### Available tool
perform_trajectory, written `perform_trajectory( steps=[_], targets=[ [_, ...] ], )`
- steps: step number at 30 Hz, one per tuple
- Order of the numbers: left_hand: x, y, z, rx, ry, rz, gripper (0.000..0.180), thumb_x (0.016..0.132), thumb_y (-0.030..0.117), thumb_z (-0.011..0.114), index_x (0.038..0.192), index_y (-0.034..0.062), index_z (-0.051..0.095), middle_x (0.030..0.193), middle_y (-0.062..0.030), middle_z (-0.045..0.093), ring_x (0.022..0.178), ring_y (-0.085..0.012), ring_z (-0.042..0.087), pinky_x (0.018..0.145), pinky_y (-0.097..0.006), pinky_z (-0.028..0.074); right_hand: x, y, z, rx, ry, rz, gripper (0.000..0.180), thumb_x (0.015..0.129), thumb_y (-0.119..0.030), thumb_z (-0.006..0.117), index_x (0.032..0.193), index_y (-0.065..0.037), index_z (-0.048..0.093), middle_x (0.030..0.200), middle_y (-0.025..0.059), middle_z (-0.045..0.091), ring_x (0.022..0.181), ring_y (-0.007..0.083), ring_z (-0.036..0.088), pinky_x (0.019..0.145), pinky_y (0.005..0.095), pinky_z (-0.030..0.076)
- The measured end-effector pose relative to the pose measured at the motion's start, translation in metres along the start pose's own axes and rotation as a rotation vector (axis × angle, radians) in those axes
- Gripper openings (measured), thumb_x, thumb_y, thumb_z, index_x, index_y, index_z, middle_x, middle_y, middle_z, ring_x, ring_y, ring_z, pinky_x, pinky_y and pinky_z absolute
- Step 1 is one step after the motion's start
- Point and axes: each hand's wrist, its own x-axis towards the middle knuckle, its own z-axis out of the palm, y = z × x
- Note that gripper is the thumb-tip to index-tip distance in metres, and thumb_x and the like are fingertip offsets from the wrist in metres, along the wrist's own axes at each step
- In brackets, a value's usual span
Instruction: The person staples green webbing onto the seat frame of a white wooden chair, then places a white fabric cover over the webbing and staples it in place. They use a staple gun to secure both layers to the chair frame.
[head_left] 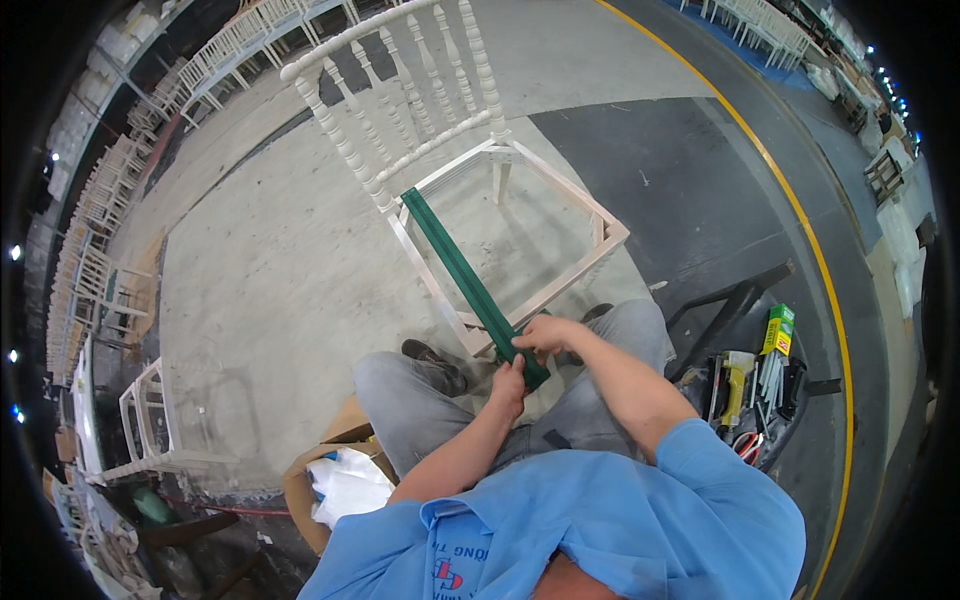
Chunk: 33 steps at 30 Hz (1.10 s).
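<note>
A pale wooden chair [436,287] with a turned-spindle back stands in front of me, its seat frame lacking a panel. A green webbing strap [458,265] runs from the seat frame's back left corner to the front rail, and its near end reaches over that rail toward my lap. My left hand [509,389] is closed around this near end, below the rail. Close beside it, my right hand [543,336] pinches the strap with bent fingers at the front rail. Whether the far end is fastened cannot be made out.
On my right, a dark stool [740,300] bears a yellow-handled tool [735,395], red-handled scissors [747,447] and a green-yellow box [778,330]. A cardboard box [300,490] with white material sits at my left. Another chair frame [150,425] lies farther left; rows of chairs [95,240] line the far side.
</note>
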Motion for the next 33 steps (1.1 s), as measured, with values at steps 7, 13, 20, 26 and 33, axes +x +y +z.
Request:
perform_trajectory(
  steps=[7,13,20,26,33],
  targets=[
    [-0.003,-0.004,-0.022,0.251,0.090,-0.086,0.035,0.108,0.042,0.054,0.128,0.0151,0.063,0.118,0.0006,0.070,0.108,-0.0213,0.065,0.086,-0.044,0.050,0.043,0.022,0.047,0.041,0.079,-0.139,0.041,0.097,-0.035,0.074,0.105,0.005,0.074,0.087,0.0123,0.070,0.075,0.0236,0.062,0.068,0.0397,0.052],
    [-0.020,0.041,-0.039,1.068,0.171,0.379,0.033,0.097,0.031,0.065,0.111,0.0019,0.074,0.103,-0.0148,0.075,0.088,-0.0355,0.071,0.081,-0.043,0.055,0.076,0.057,0.038,-0.366,0.174,-0.103,0.047,0.096,-0.042,0.069,0.108,0.004,0.074,0.106,0.0261,0.073,0.098,0.0400,0.069,0.086,0.0445,0.053],
    [-0.007,0.097,-0.016,1.665,0.233,1.094,0.063,0.099,0.045,0.060,0.153,0.0150,0.048,0.160,-0.0113,0.042,0.150,-0.0418,0.032,0.121,-0.059,0.024,0.117,0.083,0.036,-0.630,0.112,-0.024,0.046,0.097,-0.041,0.062,0.111,0.001,0.074,0.113,0.0272,0.071,0.108,0.0416,0.068,0.092,0.0456,0.053],
    [0.021,0.092,-0.032,1.903,0.234,1.018,0.073,0.101,0.045,0.058,0.163,0.0178,0.032,0.170,-0.0066,0.028,0.157,-0.0419,0.019,0.124,-0.064,0.014,0.106,0.053,0.044,-0.415,0.016,-0.001,0.052,0.095,-0.039,0.066,0.125,0.003,0.070,0.126,0.0278,0.068,0.114,0.0404,0.067,0.095,0.0449,0.053],
    [0.020,0.096,-0.025,1.875,0.204,1.043,0.072,0.097,0.037,0.064,0.161,0.0205,0.035,0.168,-0.0057,0.032,0.153,-0.0419,0.027,0.122,-0.066,0.020,0.079,0.055,0.036,0.707,0.059,0.423,0.053,0.109,-0.048,0.047,0.108,0.000,0.068,0.090,0.0119,0.066,0.078,0.0262,0.065,0.067,0.0438,0.056]
  ],
)
